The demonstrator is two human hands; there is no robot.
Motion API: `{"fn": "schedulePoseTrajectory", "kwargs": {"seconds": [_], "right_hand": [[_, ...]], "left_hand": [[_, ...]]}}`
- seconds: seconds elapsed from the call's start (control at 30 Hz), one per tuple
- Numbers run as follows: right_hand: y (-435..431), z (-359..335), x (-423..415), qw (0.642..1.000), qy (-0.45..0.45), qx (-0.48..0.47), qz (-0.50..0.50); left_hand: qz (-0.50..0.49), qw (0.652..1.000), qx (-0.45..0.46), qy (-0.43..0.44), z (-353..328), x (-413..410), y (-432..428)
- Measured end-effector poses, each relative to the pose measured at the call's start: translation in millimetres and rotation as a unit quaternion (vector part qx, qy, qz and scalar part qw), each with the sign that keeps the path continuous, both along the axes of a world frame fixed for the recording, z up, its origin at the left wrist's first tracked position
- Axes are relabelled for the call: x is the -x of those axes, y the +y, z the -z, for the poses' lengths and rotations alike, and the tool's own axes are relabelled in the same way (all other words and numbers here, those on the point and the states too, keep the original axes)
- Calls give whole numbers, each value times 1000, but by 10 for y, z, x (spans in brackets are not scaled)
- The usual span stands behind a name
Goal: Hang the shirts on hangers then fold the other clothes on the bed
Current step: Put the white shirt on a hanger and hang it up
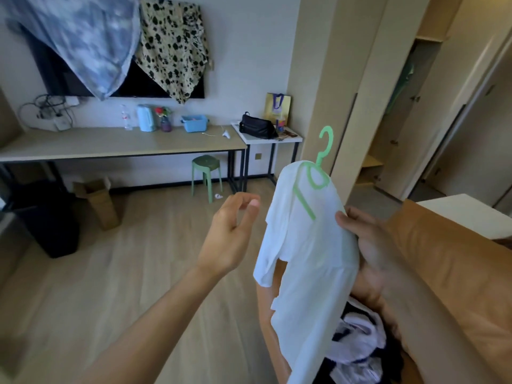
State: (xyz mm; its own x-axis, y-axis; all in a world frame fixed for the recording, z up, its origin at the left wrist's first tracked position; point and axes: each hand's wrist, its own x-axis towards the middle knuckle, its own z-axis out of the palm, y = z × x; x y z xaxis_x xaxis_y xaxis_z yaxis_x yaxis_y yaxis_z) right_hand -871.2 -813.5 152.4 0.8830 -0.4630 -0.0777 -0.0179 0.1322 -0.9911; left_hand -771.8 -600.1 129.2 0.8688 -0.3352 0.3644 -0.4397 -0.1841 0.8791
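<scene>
I've got my right hand gripping the thin white T-shirt at its shoulder, where it hangs on the green plastic hanger. My left hand hovers just left of the shirt, fingers loosely curled and holding nothing. 1 rumpled dark-and-white clothes pile lies below the shirt.

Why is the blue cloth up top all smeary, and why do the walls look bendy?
In the head view, the blue tie-dye cloth is blurred near the frame's edge; the wide-angle lens bends the pillar and the desk; the white shirt is so bright that its folds look faint.
</scene>
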Motion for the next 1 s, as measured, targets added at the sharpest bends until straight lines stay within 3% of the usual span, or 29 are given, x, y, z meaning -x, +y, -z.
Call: {"fn": "schedulePoseTrajectory", "kwargs": {"seconds": [0.17,0.6,1.0], "right_hand": [[106,121,-998,999,-33,15,16],[-111,310,-3608,996,-31,-4,80],[-753,571,-5609,979,-32,-27,200]], "left_hand": [[26,996,60,62,-23,-704,-34],[51,990,82,100,-43,-3205,-359],[208,969,77,111,233,-5695,-1188]]}}
